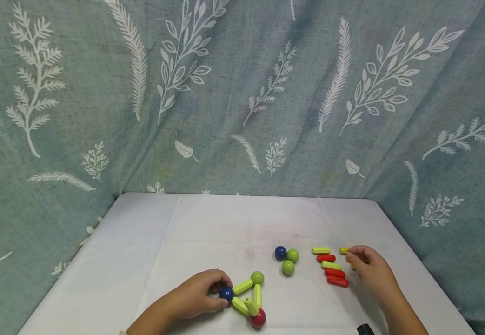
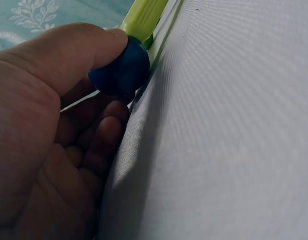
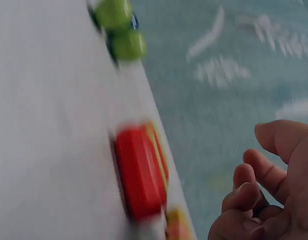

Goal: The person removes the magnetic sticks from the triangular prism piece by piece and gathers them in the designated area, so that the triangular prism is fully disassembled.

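Observation:
My left hand (image 1: 203, 294) grips a blue ball (image 1: 227, 293) between thumb and fingers; the left wrist view shows the thumb pressing on the blue ball (image 2: 122, 70). That ball is one corner of a flat triangle of light green sticks (image 1: 243, 287), with a green ball (image 1: 257, 278) and a red ball (image 1: 258, 318) at the others. Another light green stick (image 1: 250, 306) stands up from the red ball. My right hand (image 1: 372, 271) is over a yellow stick (image 1: 344, 250), another bit of yellow partly hidden under it. In the right wrist view its fingers are loosely bent, holding nothing.
A loose blue ball (image 1: 281, 253) and two green balls (image 1: 288, 267) lie mid-table. Beside them is a column of red sticks (image 1: 337, 281) and light green sticks (image 1: 321, 250). A black object (image 1: 365, 329) shows at the front edge. Patterned cloth (image 1: 234, 93) hangs around the white table (image 1: 209, 223).

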The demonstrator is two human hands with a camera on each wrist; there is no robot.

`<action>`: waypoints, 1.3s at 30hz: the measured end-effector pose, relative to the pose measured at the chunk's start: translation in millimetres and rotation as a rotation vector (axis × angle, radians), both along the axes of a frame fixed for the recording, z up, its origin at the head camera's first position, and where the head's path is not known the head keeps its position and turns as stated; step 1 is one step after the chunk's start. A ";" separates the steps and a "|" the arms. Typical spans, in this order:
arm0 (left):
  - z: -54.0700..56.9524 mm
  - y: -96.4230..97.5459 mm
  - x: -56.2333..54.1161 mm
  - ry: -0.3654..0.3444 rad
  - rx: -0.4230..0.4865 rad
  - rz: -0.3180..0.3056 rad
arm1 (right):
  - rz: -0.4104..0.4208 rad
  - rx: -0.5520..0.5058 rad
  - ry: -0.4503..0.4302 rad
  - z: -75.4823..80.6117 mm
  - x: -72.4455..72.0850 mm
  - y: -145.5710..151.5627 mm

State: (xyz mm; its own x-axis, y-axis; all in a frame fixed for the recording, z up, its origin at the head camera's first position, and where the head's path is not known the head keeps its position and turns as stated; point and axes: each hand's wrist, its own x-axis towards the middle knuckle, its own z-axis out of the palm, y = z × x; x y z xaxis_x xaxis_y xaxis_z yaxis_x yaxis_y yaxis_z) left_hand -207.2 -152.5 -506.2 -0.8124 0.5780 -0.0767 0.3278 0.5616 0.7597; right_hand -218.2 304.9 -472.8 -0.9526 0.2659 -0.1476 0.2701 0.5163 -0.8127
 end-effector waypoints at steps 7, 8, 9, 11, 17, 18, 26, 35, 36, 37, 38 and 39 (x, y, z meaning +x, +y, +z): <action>-1.5 -0.7 -0.4 -0.020 0.030 -0.007 | 0.200 -0.056 0.018 11.6 13.3 -70.6; -1.9 -1.0 -0.5 -0.014 0.031 -0.008 | 0.232 -0.045 0.017 12.7 15.2 -80.2; -2.2 -1.1 -0.7 -0.008 0.032 -0.008 | 0.270 -0.037 0.018 13.2 17.1 -89.3; -2.9 -1.3 -0.7 0.007 0.035 -0.008 | 0.367 -0.020 0.023 14.3 20.6 -105.2; -3.1 -0.8 -0.9 0.011 0.028 -0.002 | 0.658 0.062 0.022 5.6 26.5 -140.8; -3.0 -0.7 -0.8 0.009 0.026 -0.001 | 0.689 0.070 0.009 3.6 27.1 -145.5; -3.0 0.0 0.3 0.002 0.021 -0.004 | 0.722 0.108 -0.100 -9.5 31.6 -170.1; -3.2 -0.6 0.6 0.002 0.004 -0.006 | 0.693 0.115 -0.119 -19.3 34.9 -176.3; -3.4 -0.6 0.6 0.001 0.005 -0.006 | 0.692 0.120 -0.113 -20.1 35.0 -176.3; -3.5 -0.6 0.8 0.000 0.007 -0.004 | 0.690 0.121 -0.110 -20.7 35.0 -176.2; -3.8 -0.5 0.8 -0.003 0.010 -0.003 | 0.686 0.125 -0.106 -21.4 35.0 -176.1; -3.7 -0.1 1.0 -0.005 0.015 -0.002 | 0.681 0.128 -0.097 -22.1 35.0 -175.8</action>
